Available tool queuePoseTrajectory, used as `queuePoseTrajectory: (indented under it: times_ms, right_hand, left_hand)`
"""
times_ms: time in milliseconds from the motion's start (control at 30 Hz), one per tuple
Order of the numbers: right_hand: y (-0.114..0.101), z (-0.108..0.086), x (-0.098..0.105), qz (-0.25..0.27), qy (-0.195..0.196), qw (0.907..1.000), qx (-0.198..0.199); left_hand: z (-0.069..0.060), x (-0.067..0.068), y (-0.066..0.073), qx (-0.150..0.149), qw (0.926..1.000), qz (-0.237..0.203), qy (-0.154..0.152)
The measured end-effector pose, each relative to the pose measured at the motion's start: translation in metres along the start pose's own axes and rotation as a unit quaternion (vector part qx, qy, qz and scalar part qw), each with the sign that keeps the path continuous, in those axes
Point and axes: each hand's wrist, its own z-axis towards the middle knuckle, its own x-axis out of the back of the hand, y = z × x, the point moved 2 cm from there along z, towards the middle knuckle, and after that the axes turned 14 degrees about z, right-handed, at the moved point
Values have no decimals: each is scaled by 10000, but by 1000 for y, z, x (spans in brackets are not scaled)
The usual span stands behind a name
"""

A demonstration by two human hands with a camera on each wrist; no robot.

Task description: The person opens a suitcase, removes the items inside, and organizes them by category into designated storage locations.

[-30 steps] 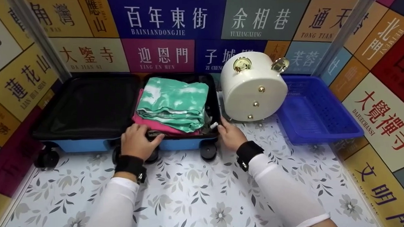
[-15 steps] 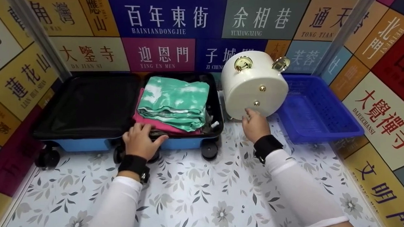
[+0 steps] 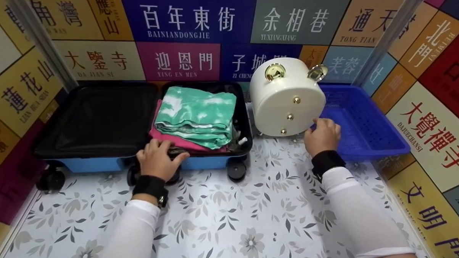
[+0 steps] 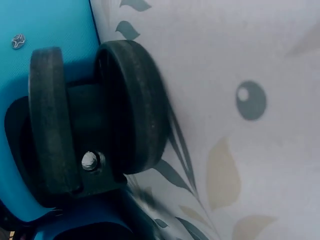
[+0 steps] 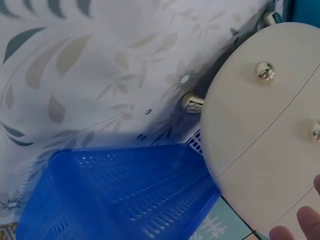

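- Your left hand (image 3: 157,160), thumb spread wide, rests on the near edge of the open suitcase (image 3: 207,163).
- Your right hand (image 3: 323,137), fingers loosely bent, is by the white box (image 3: 278,100).
- Inside the suitcase, green cloth (image 3: 198,111) lies on pink cloth (image 3: 169,138).
- A blue basket (image 3: 389,117) sits beside the box.

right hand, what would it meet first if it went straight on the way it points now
Probably the white round box, at its lower right edge in the head view; the blue basket lies close beside that line. Depth is unclear, perhaps already touching.
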Motion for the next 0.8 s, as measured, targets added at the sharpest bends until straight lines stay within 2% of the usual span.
queuePoseTrajectory:
  times_ms: [133, 233, 300, 400, 467, 600, 700, 800]
  right_hand:
    - [-7, -2, -11, 325, 1, 9992, 239]
    - [-23, -5, -26, 694, -240, 9963, 456]
    - [-38, -7, -37, 987, -511, 9927, 463]
    - [-65, -11, -58, 1548, -1015, 9823, 280]
    - [-83, -13, -72, 1939, -1389, 9711, 53]
    - [-114, -17, -100, 2419, -2164, 9452, -357]
    - [-129, -21, -115, 2386, -2671, 9316, -615]
    - [-137, -24, -127, 2187, -3094, 9217, -834]
  left_hand:
    - [2, 6, 1, 65, 9997, -56, -219]
    - [8, 13, 4, 203, 9990, -192, -336]
    - [16, 19, 6, 422, 9978, -438, -261]
    - [32, 29, 7, 856, 9923, -893, -106]
    - [44, 34, 7, 1121, 9878, -1070, -172]
    - [61, 39, 7, 1343, 9836, -830, -876]
    - [70, 41, 7, 1320, 9796, -531, -1416]
    - [75, 40, 7, 1338, 9763, -370, -1662]
